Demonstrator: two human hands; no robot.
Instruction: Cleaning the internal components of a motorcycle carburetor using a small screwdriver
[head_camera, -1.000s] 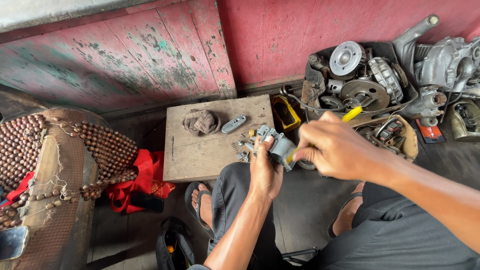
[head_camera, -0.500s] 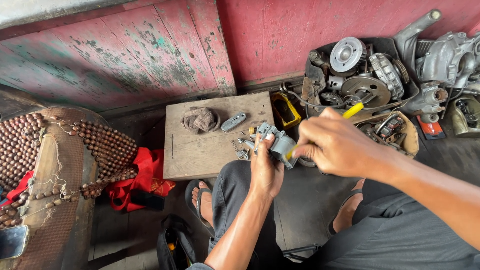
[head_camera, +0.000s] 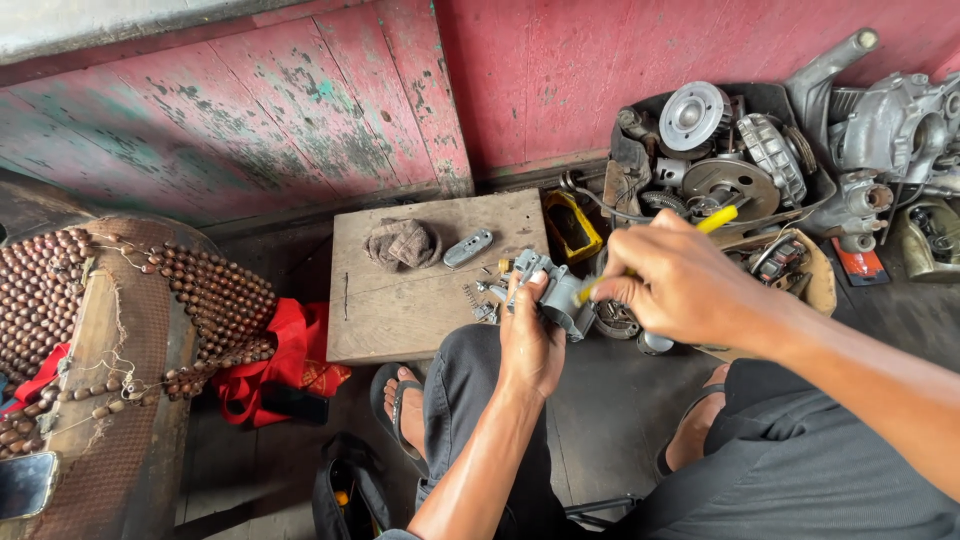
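My left hand (head_camera: 532, 335) grips a small grey metal engine part (head_camera: 556, 288), held upright above my knee. My right hand (head_camera: 678, 280) is closed around a yellow-handled tool (head_camera: 716, 220) whose tip points into that part. Just behind both hands lies a worn wooden board (head_camera: 400, 310). On it rest a crumpled brown rag (head_camera: 402, 243), a small grey metal cover (head_camera: 468, 248) and a few tiny loose pieces (head_camera: 483, 299) near the board's right edge.
A black tray (head_camera: 770, 100) packed with metal engine parts stands at the back right, with more castings (head_camera: 890, 125) beside it. A yellow container (head_camera: 572, 226) sits behind the board. A beaded seat cover (head_camera: 90, 320) and red cloth (head_camera: 280, 360) lie left. A painted red wall (head_camera: 620, 60) runs behind.
My right hand has shifted slightly with the yellow-handled tool while working at the metal part. My left hand keeps the part in nearly the same place.
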